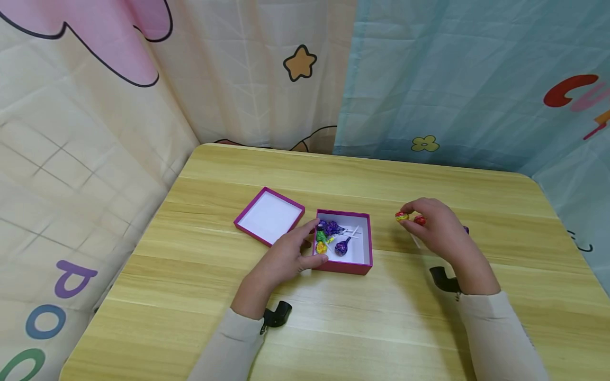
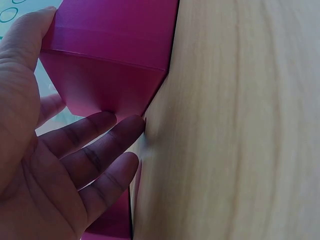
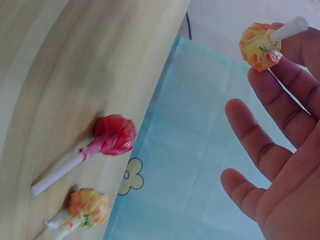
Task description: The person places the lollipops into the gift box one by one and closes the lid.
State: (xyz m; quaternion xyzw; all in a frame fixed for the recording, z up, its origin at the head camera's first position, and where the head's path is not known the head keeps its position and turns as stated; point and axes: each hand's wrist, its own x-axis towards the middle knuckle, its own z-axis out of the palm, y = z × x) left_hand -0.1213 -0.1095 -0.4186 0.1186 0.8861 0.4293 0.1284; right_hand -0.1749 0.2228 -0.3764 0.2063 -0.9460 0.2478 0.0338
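Through my feeds I'm seeing the open magenta box (image 1: 348, 268) sitting between the two hands, right against the left one and well apart from the right. Inside it, purple lollipops (image 1: 341, 248), a green lollipop (image 1: 321, 236) and a yellow lollipop (image 1: 321, 247) are lying, most of them bunched toward the left hand. The lid (image 1: 269, 214) is resting just beyond the left hand, white inside facing up.

My left hand (image 1: 285, 255) is holding the box at its near side, thumb and fingers spreading around the wall, the lower fingers bending loosely. My right hand (image 1: 436, 227) is pinching an orange-yellow lollipop (image 3: 260, 46) between thumb and fingertip, its other fingers fanning out. A red lollipop (image 3: 115, 135) and a second orange-yellow one (image 3: 89, 206) are lying near that hand on the wooden table (image 1: 371, 328).
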